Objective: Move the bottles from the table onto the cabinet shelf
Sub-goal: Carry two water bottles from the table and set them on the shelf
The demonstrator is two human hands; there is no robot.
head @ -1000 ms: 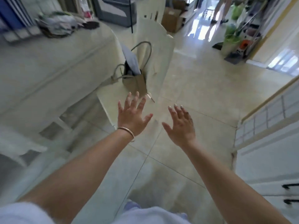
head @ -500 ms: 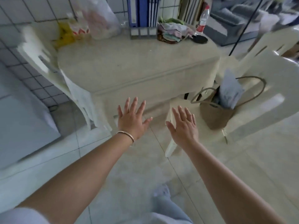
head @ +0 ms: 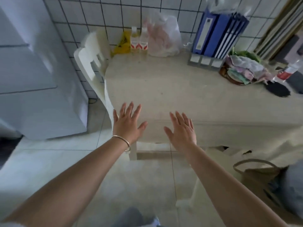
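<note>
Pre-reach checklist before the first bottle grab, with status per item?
1. Left hand free: ok, fingers spread, holding nothing.
2. Right hand free: ok, open, empty.
3. Bottles located: ok, two bottles upright at the table's back edge by the wall; a third bottle at the far right.
4. Path across table to the pair: ok, bare surface between.
5. Clearance round the pair: not ok, plastic bag sits right against them.
6. Cabinet shelf in sight: cannot tell, not in this view.

No legible text on any label.
</note>
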